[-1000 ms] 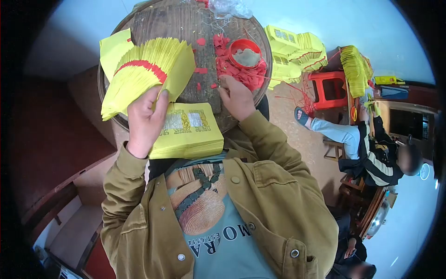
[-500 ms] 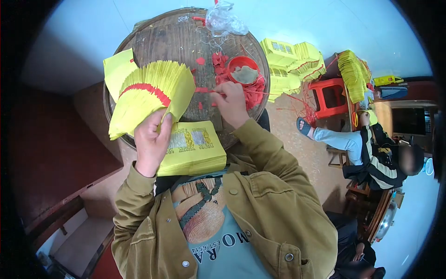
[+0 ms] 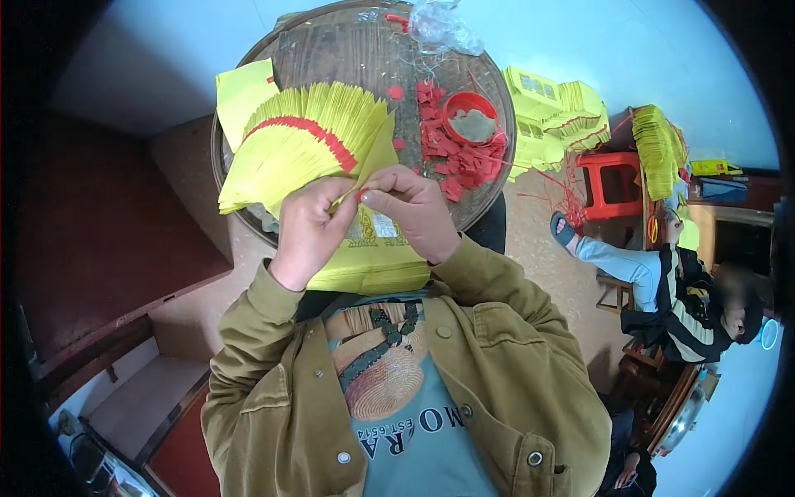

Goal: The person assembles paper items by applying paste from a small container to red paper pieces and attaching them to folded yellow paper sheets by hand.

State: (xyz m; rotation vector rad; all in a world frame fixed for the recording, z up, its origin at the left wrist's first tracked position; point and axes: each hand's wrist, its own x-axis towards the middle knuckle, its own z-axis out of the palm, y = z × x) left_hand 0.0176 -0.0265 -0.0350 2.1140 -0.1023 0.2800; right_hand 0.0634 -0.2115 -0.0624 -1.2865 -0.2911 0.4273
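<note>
My left hand (image 3: 316,219) grips the bottom of a fanned yellow paper bundle (image 3: 290,161) with a row of red pieces across it. Close beside it, my right hand (image 3: 414,211) pinches a small red paper piece (image 3: 363,195) at the bundle's right edge. Below both hands lies a stack of printed yellow paper (image 3: 364,273), partly covered by them. On the round table, a red bowl (image 3: 469,118) with greyish contents stands among scattered red paper pieces (image 3: 472,170).
A clear plastic bag (image 3: 443,29) lies on the round wooden table (image 3: 323,50). Yellow paper bundles (image 3: 551,108) and a red stool (image 3: 611,184) are to the right. A seated person (image 3: 687,306) holds yellow paper; another person's hand (image 3: 627,470) shows lower right.
My right hand has moved from the red pieces on the table to the yellow bundle, bringing a red piece beside my left hand. The whole view has shifted somewhat.
</note>
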